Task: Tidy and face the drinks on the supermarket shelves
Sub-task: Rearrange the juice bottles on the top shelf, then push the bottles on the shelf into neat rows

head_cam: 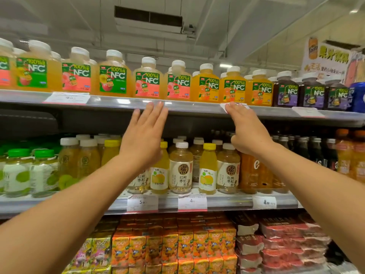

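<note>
A row of NFC juice bottles with white caps stands on the top shelf (122,101): pale peach ones (148,80), orange ones (234,86) and dark grape ones (313,91). My left hand (144,135) is raised with straight fingers, its tips at the shelf's front rail below a peach bottle. My right hand (246,129) is raised too, its fingertips touching a small price tag (235,105) on the rail under the orange bottles. Neither hand holds a bottle.
The middle shelf (227,200) carries small bottles of green, yellow and amber drinks, with dark soda bottles (308,147) at the right. Below it are stacked juice cartons (169,248) and red wrapped packs (282,240). A yellow sign (327,58) hangs at the upper right.
</note>
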{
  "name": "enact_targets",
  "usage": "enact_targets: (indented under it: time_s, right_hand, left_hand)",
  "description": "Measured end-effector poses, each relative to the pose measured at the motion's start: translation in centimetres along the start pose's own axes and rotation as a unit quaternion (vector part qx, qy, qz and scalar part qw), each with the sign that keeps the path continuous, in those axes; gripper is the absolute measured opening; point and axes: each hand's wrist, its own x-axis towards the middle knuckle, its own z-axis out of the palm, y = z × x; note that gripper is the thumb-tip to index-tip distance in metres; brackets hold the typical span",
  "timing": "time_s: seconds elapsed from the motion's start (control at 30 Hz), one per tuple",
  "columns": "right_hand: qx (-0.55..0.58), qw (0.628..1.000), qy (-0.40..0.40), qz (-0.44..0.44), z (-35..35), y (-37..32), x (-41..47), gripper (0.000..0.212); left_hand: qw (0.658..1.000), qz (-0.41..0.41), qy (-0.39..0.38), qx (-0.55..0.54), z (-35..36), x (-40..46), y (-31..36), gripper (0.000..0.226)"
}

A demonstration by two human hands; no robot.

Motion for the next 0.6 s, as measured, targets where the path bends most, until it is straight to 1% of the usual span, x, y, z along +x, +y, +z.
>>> enact_targets:
  time_s: [0.07,0.13,0.23,0.3,0.4,0.47,0.6]
  right_hand:
    - [-0.004,1.000,0.011,-0.002,0.4,0.0,0.0,0.093]
    - [-0.004,1.000,0.026,-0.006,0.8,0.2,0.0,0.094]
    - [-0.009,0.999,0.050,-0.013,1.4,0.4,-0.1,0.095]
    - [-0.022,0.998,0.060,-0.019,1.8,0.4,0.0,0.095]
    - [-0.031,0.997,0.066,-0.023,2.0,0.5,0.0,0.095]
    - [-0.038,0.997,0.068,-0.028,2.1,0.6,0.0,0.095]
    - [-0.046,0.996,0.061,-0.036,2.1,0.6,-0.1,0.097]
  left_hand:
    - [0.998,0.047,-0.019,-0.027,0.9,-3.6,0.4,0.095]
    - [0.992,0.093,-0.070,-0.037,2.1,-7.5,0.5,0.087]
    - [0.981,0.087,-0.170,-0.037,3.7,-11.0,0.4,0.080]
    - [0.977,0.070,-0.199,-0.035,4.4,-11.7,0.3,0.078]
    - [0.979,0.052,-0.195,-0.036,4.6,-11.7,0.5,0.076]
    - [0.983,0.039,-0.178,-0.033,4.5,-11.0,0.7,0.075]
    - [0.989,0.018,-0.146,0.005,4.6,-8.0,0.7,0.079]
